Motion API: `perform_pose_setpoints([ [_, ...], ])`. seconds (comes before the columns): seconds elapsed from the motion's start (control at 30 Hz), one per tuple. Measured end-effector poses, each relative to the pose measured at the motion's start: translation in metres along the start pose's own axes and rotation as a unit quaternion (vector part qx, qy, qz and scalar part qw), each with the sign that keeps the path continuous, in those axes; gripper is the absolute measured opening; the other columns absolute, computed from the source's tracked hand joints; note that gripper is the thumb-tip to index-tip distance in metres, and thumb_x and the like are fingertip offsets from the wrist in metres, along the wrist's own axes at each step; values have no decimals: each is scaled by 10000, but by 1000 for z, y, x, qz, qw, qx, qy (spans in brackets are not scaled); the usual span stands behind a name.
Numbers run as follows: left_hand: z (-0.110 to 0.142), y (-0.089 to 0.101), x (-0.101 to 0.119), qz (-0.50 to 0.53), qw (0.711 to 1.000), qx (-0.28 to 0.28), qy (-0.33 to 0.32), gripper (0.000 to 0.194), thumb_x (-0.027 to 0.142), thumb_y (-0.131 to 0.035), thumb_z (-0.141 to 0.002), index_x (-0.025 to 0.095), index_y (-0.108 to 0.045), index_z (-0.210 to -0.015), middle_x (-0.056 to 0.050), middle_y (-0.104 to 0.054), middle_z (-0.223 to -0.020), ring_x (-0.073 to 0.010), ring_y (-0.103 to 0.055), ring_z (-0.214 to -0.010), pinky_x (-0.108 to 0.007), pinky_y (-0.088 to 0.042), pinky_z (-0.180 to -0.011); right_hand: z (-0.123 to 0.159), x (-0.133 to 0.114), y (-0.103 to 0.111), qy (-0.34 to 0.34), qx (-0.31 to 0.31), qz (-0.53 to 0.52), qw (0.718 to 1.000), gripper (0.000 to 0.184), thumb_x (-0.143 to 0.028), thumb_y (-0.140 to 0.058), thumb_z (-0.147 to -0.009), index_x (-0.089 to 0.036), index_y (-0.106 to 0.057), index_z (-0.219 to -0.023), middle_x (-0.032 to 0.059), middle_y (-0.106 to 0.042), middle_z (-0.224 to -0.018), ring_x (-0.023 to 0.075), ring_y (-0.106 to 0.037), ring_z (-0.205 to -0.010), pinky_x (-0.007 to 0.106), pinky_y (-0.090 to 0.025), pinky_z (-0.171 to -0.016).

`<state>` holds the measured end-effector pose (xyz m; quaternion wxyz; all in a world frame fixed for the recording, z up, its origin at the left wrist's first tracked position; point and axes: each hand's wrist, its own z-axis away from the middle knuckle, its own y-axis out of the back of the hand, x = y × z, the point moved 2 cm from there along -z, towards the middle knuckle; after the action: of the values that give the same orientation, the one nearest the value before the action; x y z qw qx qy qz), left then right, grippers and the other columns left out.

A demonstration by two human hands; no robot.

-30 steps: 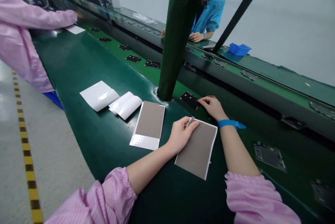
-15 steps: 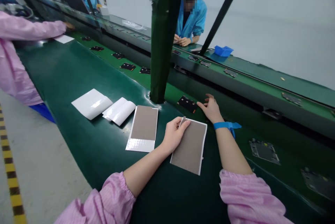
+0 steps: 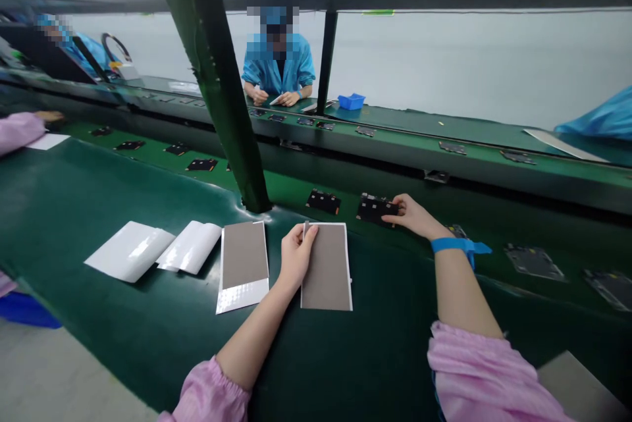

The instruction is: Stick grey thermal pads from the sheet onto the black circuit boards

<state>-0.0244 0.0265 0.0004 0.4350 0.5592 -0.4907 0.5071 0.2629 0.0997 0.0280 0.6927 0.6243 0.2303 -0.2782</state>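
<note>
My left hand (image 3: 297, 254) is closed on the upper left edge of a grey-brown sheet (image 3: 326, 270) with a white backing, thumb on top. A small grey strip stands up by the thumb tip. My right hand (image 3: 411, 214), with a blue wrist strap, pinches the right end of a flat black circuit board (image 3: 375, 209) with small pale squares. That board is over the green conveyor strip; whether it is lifted clear I cannot tell. Left of it lies a similar black board (image 3: 323, 201), untouched.
A second grey-brown sheet (image 3: 244, 256) and curled white papers (image 3: 129, 251) lie on the green table. A slanted green post (image 3: 222, 93) rises behind them. More boards (image 3: 536, 262) lie along the strip. Across sits a person in blue (image 3: 279, 66); a pink sleeve (image 3: 20, 131) is at left.
My right hand has gone from spread fingers to a pinch on a black board. The view has swung right. My left hand keeps its hold on the sheet, which now lies straighter in view.
</note>
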Motion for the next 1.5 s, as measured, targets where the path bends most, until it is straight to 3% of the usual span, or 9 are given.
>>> perform_pose_setpoints([
  [0.13, 0, 0, -1, -8, 1000, 2, -5, 376, 479, -594, -816, 162, -520, -629, 49, -348, -579, -102, -327, -563, -215, -279, -536, 5, -11, 24, 27, 49, -48, 997, 343, -402, -566, -756, -221, -417, -1007, 23, -589, -783, 212, -603, -696, 346, -486, -657],
  [0.27, -1, -1, 0, -10, 1000, 1, -3, 399, 525, -602, -797, 161, -544, -644, 41, -382, -581, -107, -354, -570, -213, -287, -533, 8, -29, 30, 23, 142, 52, 988, 356, -343, -588, -764, -185, -476, -1062, 98, -612, -871, 265, -611, -810, 363, -469, -696],
  [0.37, -1, -1, 2, -10, 1000, -1, 3, 430, 575, -620, -757, 163, -553, -654, 44, -368, -571, -107, -342, -559, -215, -280, -524, 4, -51, -3, 28, 110, 100, 988, 389, -397, -562, -840, -129, -511, -1119, 203, -567, -1101, 305, -600, -982, 385, -468, -798],
  [0.6, -1, -2, 2, -22, 1000, 3, 8, 416, 556, -623, -758, 168, -526, -641, 48, -343, -583, -105, -326, -560, -219, -263, -528, -10, -70, -69, 48, 49, 108, 992, 344, -367, -758, -720, -168, -592, -946, 182, -547, -1161, 374, -527, -1122, 454, -421, -902],
  [0.83, -1, -2, 2, -33, 999, 3, 3, 366, 503, -610, -785, 171, -533, -652, 45, -351, -584, -108, -326, -564, -226, -260, -533, -7, -75, -39, 71, 13, 21, 997, 218, -264, -662, -768, -195, -534, -931, 5, -630, -755, 181, -612, -707, 286, -457, -664],
  [1.03, 1, -3, 3, -12, 1000, -5, 6, 321, 452, -589, -805, 170, -537, -661, 39, -369, -595, -112, -349, -579, -225, -283, -535, 5, -86, -13, 42, 137, 16, 989, 203, -185, -568, -780, -179, -538, -980, 36, -626, -719, 228, -602, -768, 328, -438, -700],
  [1.13, 1, -3, 2, -10, 1000, -7, 0, 302, 421, -575, -822, 166, -536, -664, 39, -373, -602, -110, -352, -590, -226, -288, -549, 9, -99, -32, 51, 51, -11, 997, 202, -297, -584, -819, -170, -564, -975, 67, -649, -800, 227, -606, -792, 332, -449, -707],
  [1.27, 1, -3, 0, -1, 1000, -17, -9, 286, 407, -579, -828, 163, -551, -683, 40, -411, -604, -110, -367, -594, -232, -299, -571, 22, -128, -62, 219, -99, -64, 969, 172, -353, -579, -826, -196, -637, -865, 65, -649, -930, 205, -597, -858, 321, -458, -744],
  [1.5, 0, -4, -1, 22, 999, -29, -12, 292, 414, -572, -833, 155, -560, -697, 36, -450, -601, -108, -376, -592, -231, -303, -569, 32, -142, -81, 279, -129, -48, 950, 196, -375, -595, -795, -205, -643, -710, 67, -574, -965, 211, -566, -870, 351, -447, -767],
])
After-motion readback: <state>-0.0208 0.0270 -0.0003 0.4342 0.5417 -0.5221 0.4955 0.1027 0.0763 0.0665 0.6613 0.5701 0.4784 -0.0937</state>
